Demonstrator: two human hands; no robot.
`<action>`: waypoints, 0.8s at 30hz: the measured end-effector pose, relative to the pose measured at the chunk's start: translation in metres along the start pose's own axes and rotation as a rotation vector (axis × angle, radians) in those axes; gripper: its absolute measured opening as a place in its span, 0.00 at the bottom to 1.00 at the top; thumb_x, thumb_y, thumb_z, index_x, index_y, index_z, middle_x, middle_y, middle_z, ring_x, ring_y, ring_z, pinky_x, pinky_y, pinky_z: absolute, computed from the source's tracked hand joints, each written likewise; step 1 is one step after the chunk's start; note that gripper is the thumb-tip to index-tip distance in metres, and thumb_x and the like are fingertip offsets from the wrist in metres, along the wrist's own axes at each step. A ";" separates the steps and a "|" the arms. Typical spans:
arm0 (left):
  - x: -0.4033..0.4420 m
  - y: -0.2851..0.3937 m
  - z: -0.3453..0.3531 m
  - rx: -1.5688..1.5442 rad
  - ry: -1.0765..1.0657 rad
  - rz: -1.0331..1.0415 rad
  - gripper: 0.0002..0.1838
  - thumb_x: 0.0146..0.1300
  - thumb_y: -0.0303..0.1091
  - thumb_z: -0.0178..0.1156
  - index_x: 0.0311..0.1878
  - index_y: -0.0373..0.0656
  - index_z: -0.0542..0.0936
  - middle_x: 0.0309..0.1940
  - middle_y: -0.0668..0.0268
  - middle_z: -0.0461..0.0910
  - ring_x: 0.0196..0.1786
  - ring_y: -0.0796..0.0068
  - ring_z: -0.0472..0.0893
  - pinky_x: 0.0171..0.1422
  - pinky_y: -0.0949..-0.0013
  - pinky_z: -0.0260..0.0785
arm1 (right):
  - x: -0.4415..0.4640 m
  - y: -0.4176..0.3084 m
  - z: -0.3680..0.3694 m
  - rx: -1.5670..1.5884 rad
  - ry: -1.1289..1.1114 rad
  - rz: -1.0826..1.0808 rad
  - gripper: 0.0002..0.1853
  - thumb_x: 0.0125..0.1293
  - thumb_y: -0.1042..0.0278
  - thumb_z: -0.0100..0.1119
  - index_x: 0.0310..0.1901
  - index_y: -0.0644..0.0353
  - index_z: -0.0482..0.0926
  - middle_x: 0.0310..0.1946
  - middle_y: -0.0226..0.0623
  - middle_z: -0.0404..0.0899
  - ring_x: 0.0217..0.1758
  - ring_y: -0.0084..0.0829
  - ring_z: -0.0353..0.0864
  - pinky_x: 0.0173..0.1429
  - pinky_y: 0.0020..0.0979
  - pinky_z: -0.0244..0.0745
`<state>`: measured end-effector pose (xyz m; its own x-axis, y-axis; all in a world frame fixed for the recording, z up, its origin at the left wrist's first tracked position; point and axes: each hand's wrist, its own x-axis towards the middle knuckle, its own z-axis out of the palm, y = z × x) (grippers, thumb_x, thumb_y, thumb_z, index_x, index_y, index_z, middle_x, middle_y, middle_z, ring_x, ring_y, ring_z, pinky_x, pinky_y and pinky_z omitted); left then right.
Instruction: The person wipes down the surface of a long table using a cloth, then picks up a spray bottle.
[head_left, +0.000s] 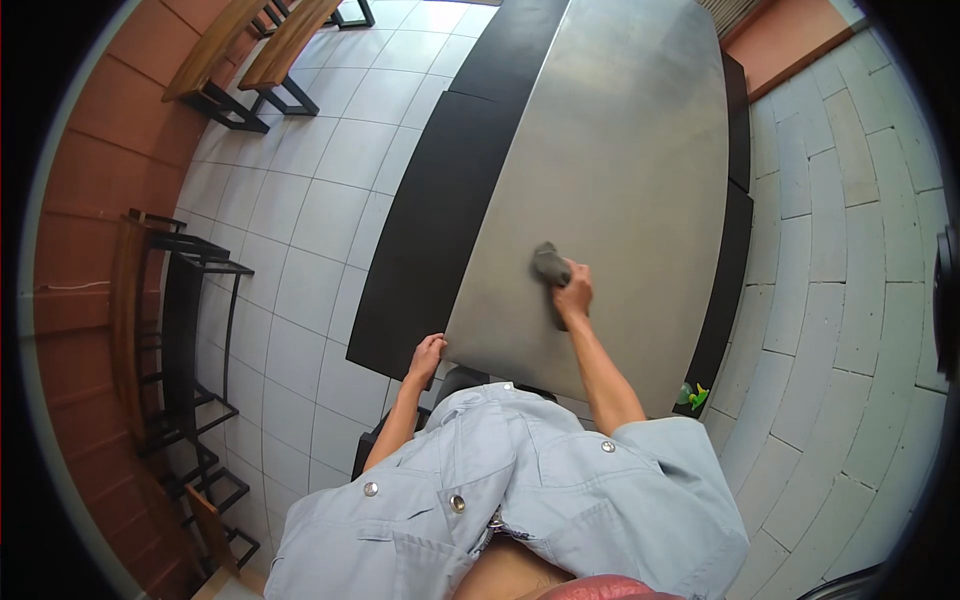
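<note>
My right hand (574, 296) is closed on a dark grey cloth (549, 264) that lies bunched on the metal tabletop (620, 170). Part of the cloth hangs out below the fingers, and the palm side is hidden. At the near left corner of the table, my left hand (429, 354) has its fingers curled against the edge.
Black benches flank the table, one on the left (420, 240) and one on the right (725, 290). A green and yellow spray bottle (692, 397) stands at the near right. Wooden tables (285, 50) with black legs line the left wall, over white floor tiles (330, 220).
</note>
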<state>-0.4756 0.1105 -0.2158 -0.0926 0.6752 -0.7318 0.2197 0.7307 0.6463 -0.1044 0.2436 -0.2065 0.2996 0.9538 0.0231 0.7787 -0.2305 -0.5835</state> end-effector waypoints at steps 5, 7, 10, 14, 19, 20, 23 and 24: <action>0.035 -0.008 0.001 0.150 -0.033 0.190 0.27 0.81 0.48 0.54 0.68 0.36 0.85 0.63 0.51 0.88 0.69 0.57 0.84 0.75 0.59 0.72 | -0.071 -0.044 0.069 0.157 -0.298 -0.201 0.28 0.63 0.69 0.72 0.68 0.53 0.85 0.67 0.52 0.85 0.73 0.59 0.79 0.80 0.52 0.74; 0.031 0.004 0.000 0.082 -0.057 0.149 0.26 0.82 0.47 0.52 0.67 0.36 0.86 0.65 0.49 0.87 0.71 0.56 0.83 0.76 0.58 0.71 | -0.113 -0.046 0.066 0.117 -0.496 -0.334 0.40 0.53 0.75 0.76 0.72 0.50 0.81 0.73 0.51 0.81 0.78 0.62 0.75 0.84 0.54 0.70; 0.041 0.001 -0.002 0.077 -0.048 0.039 0.26 0.80 0.49 0.56 0.65 0.39 0.87 0.56 0.58 0.90 0.58 0.66 0.87 0.62 0.62 0.77 | -0.134 -0.033 0.017 0.077 -0.562 -0.502 0.34 0.54 0.81 0.67 0.66 0.48 0.83 0.52 0.48 0.82 0.62 0.55 0.83 0.66 0.54 0.82; 0.010 0.028 0.001 -0.036 -0.014 -0.039 0.23 0.79 0.51 0.60 0.62 0.44 0.90 0.43 0.69 0.88 0.42 0.77 0.81 0.48 0.68 0.73 | -0.101 0.038 -0.032 0.019 -0.244 -0.177 0.34 0.56 0.73 0.77 0.67 0.49 0.80 0.53 0.47 0.83 0.61 0.55 0.84 0.65 0.51 0.84; 0.032 -0.002 0.012 0.104 0.083 0.044 0.24 0.78 0.50 0.64 0.61 0.41 0.91 0.52 0.60 0.92 0.57 0.66 0.88 0.63 0.61 0.78 | -0.019 0.038 -0.022 0.049 0.018 0.252 0.34 0.56 0.75 0.78 0.66 0.52 0.78 0.56 0.48 0.82 0.61 0.58 0.84 0.65 0.53 0.84; 0.038 -0.003 0.016 0.150 0.108 0.050 0.24 0.77 0.50 0.64 0.61 0.40 0.91 0.55 0.58 0.93 0.60 0.63 0.89 0.67 0.60 0.78 | -0.014 0.027 -0.015 0.039 0.004 0.272 0.36 0.55 0.76 0.78 0.67 0.52 0.77 0.57 0.49 0.81 0.62 0.58 0.84 0.65 0.54 0.84; 0.022 0.028 0.028 0.267 0.129 0.056 0.26 0.77 0.53 0.64 0.64 0.41 0.90 0.61 0.53 0.91 0.67 0.57 0.87 0.73 0.57 0.76 | -0.030 0.007 0.023 0.071 -0.126 0.125 0.34 0.58 0.72 0.76 0.68 0.49 0.77 0.58 0.52 0.81 0.62 0.61 0.84 0.65 0.54 0.84; 0.019 0.031 0.032 0.300 0.146 0.080 0.27 0.77 0.54 0.64 0.65 0.41 0.89 0.62 0.52 0.90 0.67 0.56 0.87 0.73 0.57 0.75 | -0.046 -0.003 0.026 0.090 -0.176 0.028 0.34 0.58 0.70 0.76 0.68 0.49 0.78 0.56 0.52 0.82 0.61 0.61 0.84 0.66 0.54 0.83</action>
<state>-0.4399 0.1423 -0.2166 -0.1972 0.7523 -0.6287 0.5054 0.6275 0.5923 -0.1354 0.2054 -0.2272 0.2133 0.9680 -0.1324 0.7163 -0.2471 -0.6526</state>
